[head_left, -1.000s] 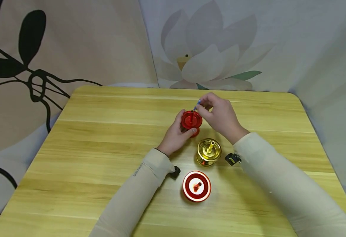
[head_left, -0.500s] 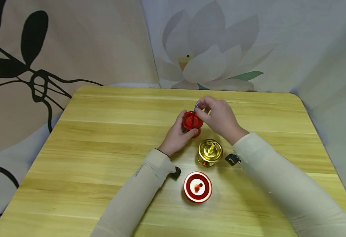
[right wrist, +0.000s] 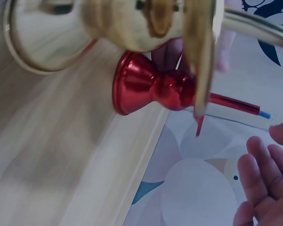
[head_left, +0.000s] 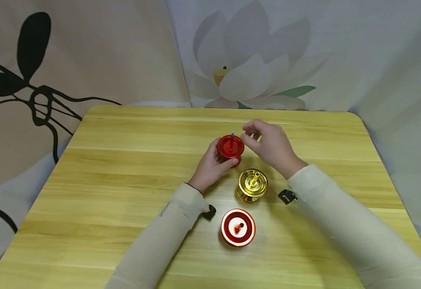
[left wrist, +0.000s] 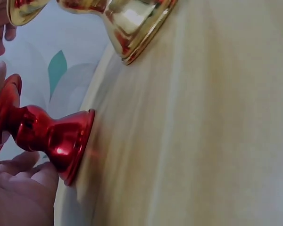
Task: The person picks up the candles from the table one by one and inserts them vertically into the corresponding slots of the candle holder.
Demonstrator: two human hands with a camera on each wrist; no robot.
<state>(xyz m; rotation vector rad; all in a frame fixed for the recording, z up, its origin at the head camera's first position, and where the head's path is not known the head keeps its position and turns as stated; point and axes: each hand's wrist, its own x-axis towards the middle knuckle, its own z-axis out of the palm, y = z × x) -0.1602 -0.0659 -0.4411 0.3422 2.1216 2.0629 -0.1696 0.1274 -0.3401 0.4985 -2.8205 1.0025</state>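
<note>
My left hand (head_left: 206, 170) holds a red metal candle holder (head_left: 230, 147) upright on the table, thumb in front and fingers round its left side. From the holder's thin central tube (right wrist: 236, 102) sticks a small blue piece (right wrist: 264, 114) with a pale tip; whether it is a wick or a thin candle I cannot tell. Just right of the dish, my right hand (head_left: 270, 146) hovers with relaxed fingers and holds nothing. Closer to me stands a gold candle holder (head_left: 253, 183) of like shape, its tube bare on top.
A second red holder (head_left: 237, 227) stands nearest me, its dish showing bright white rings. All rest on a wooden table (head_left: 131, 176). Behind the far edge hangs a cloth (head_left: 254, 52) printed with a flower. Dark wrist devices (head_left: 287, 196) sit at both sleeves.
The right hand first brought the blue piece to the tube's top. Now the piece stands in the tube, and the right hand has let go and moved slightly right.
</note>
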